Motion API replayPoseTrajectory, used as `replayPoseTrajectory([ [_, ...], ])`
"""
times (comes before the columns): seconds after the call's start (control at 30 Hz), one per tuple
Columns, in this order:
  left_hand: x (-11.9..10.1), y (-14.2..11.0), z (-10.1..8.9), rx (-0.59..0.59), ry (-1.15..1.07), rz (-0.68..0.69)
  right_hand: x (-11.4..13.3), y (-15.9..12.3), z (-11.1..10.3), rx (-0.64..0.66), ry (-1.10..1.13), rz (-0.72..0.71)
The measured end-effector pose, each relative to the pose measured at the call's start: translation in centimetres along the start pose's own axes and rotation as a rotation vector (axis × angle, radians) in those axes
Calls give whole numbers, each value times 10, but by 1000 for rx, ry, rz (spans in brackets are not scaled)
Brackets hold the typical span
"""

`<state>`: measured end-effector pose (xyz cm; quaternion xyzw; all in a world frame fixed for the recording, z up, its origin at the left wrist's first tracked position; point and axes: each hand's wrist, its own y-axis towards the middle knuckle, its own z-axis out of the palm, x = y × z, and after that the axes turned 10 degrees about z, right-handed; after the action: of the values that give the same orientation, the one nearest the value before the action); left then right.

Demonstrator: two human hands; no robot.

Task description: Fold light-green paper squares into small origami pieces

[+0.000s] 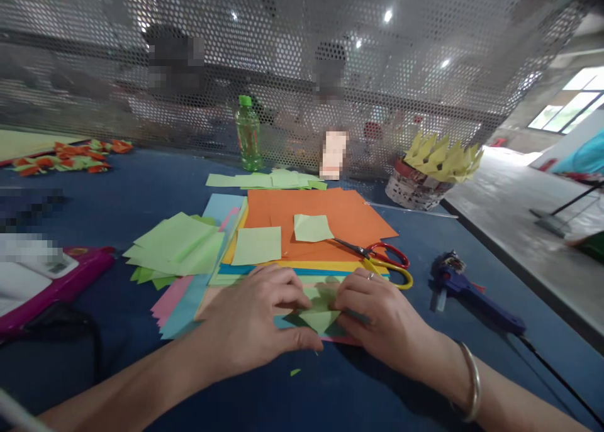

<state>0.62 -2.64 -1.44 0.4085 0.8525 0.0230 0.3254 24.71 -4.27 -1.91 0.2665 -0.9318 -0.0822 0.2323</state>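
Between my hands is a small light green paper piece (321, 315), with a fold across it and a point facing me. My right hand (377, 309) pinches its right side, fingers curled and pressed together. My left hand (264, 312) lies at the left side, its thumb and fingers apart and fingertips at the paper's edge. Under both hands is a stack of coloured paper, with orange sheets (321, 199) on top. Two light green squares, one at the left (258, 246) and one further right (312, 228), lie on the orange. Scissors (370, 253) with red and yellow handles rest beside them.
Green paper sheets (174, 246) are piled at left, near a magenta-edged device (70, 281). Green strips (268, 180) and a green bottle (249, 136) stand behind. At right are a blue glue gun (476, 300) with a cord and a pot (415, 187) of yellow folded paper.
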Motion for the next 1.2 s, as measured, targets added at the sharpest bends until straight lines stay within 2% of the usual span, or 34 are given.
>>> replayPoseTrajectory([
  [0.27, -3, 14, 6, -42, 58, -84, 10, 1, -15, 116, 153, 111],
  [0.47, -2, 14, 9, -73, 125, -109, 3, 10, 3, 40, 97, 316],
  [0.57, -3, 15, 9, -71, 156, -140, 2, 12, 10, 22, 41, 372],
  [0.7, -6, 17, 9, -68, 188, -172, 4, 12, 12, -17, -26, 383],
  [1.0, -9, 18, 8, -55, 173, -305, 8, 11, 15, -13, -83, 406],
  [1.2, -9, 18, 10, -45, 186, -287, 10, 12, 13, 20, -136, 416],
])
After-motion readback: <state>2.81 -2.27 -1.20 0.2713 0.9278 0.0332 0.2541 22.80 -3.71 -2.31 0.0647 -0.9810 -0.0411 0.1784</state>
